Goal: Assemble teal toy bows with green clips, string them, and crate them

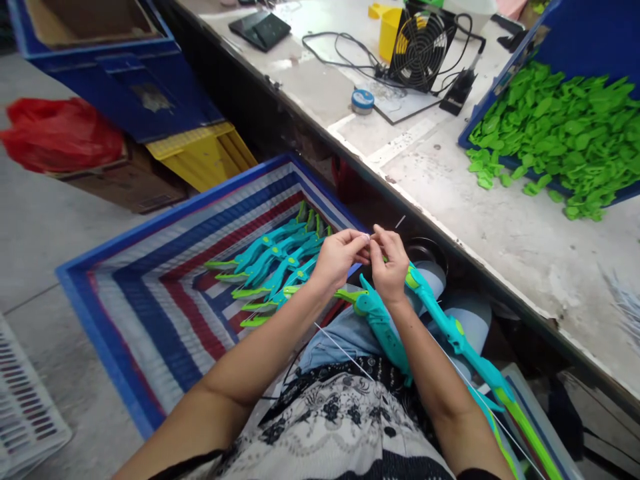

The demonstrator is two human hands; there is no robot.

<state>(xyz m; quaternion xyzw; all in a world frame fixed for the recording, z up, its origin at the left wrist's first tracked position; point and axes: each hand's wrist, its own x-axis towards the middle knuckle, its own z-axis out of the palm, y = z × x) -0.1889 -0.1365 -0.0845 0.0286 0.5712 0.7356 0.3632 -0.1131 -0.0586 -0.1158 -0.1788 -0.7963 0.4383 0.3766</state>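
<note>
My left hand (341,257) and my right hand (391,263) meet above my lap, fingertips pinched together. A tiny whitish bit shows between them, too small to name. Under my right wrist lies a teal toy bow part (384,327) with a lime-green tip, resting on my thighs. Another teal and green bow part (457,337) slants down to the right beyond my right forearm. One thin white string (345,350) passes below my left forearm, and a second white string (480,395) runs along the right part. How the strings join the parts is hidden.
Left of my lap, a blue-rimmed crate (135,240) lined with striped fabric holds several teal-green bows (280,257). On the workbench (415,173) stand a small fan (421,50), a blue-lidded tin (363,100) and a blue bin of green pieces (565,127). The bench edge runs close ahead.
</note>
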